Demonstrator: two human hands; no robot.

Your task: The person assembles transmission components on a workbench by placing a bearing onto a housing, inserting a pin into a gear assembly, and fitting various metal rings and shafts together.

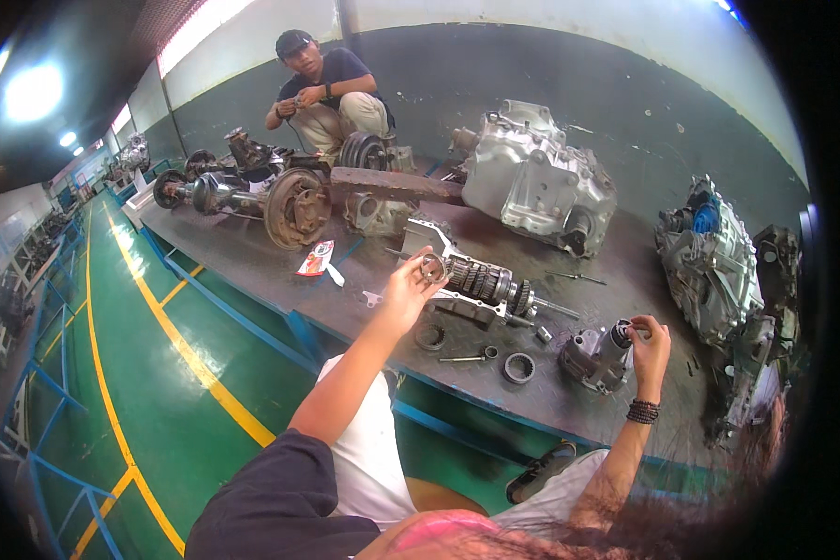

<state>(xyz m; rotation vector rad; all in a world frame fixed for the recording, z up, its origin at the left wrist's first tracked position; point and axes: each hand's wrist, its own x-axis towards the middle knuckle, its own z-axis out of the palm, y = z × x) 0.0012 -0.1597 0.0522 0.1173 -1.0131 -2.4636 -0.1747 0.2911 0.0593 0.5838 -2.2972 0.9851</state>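
My left hand is raised over the workbench and pinches a small metal ring between its fingertips, right at the near end of a gear shaft assembly. My right hand rests its fingers on the top end of a small grey housing part that stands on the bench. Between my hands lie a dark ring, a toothed ring and a bolt.
A large silver gearbox casing and a rusty axle with brake hub sit further back. Another gearbox stands at the right. A person squats behind the bench. A red and white packet lies near the front edge.
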